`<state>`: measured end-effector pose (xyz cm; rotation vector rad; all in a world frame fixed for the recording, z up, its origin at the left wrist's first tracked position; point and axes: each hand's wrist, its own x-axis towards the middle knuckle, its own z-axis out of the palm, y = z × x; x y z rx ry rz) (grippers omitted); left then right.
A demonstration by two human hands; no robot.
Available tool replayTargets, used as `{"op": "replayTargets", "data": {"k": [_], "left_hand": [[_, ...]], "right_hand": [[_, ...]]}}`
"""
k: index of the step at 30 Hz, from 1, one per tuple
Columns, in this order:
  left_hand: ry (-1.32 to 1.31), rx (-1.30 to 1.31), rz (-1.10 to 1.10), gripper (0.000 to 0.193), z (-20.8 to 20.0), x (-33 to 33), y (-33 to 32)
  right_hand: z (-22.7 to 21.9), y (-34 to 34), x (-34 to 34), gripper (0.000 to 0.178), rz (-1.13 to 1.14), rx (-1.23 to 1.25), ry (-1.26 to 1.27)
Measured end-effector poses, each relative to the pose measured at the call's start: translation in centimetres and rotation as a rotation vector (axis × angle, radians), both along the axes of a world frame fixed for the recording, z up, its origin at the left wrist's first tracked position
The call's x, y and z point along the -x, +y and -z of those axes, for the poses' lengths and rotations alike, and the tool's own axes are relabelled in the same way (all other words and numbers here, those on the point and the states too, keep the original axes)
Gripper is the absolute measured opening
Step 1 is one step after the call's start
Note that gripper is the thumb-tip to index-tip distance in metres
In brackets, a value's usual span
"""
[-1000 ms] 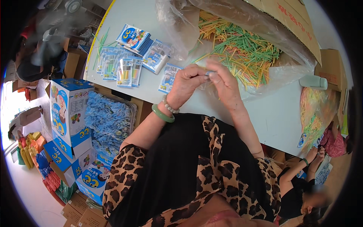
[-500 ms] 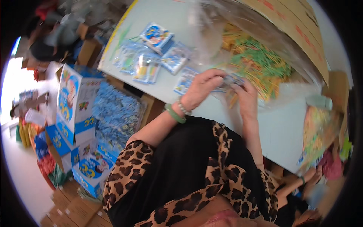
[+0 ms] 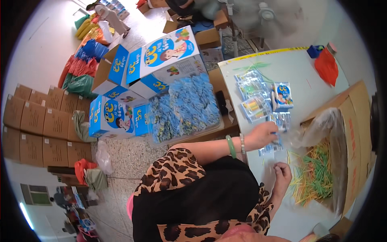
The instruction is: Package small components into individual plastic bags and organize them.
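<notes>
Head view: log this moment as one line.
left hand: at blue-and-white packets, hold unclear | right hand: curled, beside loose coloured sticks | hands: apart

To your left, brown cardboard cartons stand stacked in rows, a grey-green sack beside them. Nearer you, blue-and-white printed cartons crowd together, one with its flaps up. On the speckled floor you have a clear plastic bag near a red bag. Farther off lie yellow sacks, a blue sack and a dark green sack, with a person in pale clothes bending beside them. Ahead of you are an open brown box and a fan; to your right, a red plastic bag sits just beside a dark blue container.
</notes>
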<state>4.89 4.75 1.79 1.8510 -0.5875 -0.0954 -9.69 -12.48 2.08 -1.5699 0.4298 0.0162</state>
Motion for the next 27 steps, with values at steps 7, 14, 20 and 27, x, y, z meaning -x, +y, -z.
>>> {"op": "replayTargets", "data": {"k": [7,14,20,27], "left_hand": [[-0.598,-0.392,-0.424,0.007,4.6,-9.1,2.0],[-1.021,-0.693,-0.459,0.013,1.1,-11.2,4.1],[-0.591,-0.545,0.190,0.023,0.1,-0.4,2.3],[-0.396,-0.790,0.060,0.041,0.9,3.4,-0.4]], "right_hand": [[0.2,-1.2,1.7,0.004,0.056,-0.024,0.013],[-0.6,-2.5,2.0,0.013,0.185,0.517,0.010],[0.3,-4.2,5.1,0.010,0.239,0.797,0.061],[0.4,-4.4,6.2,0.021,0.069,1.143,-0.041]]}}
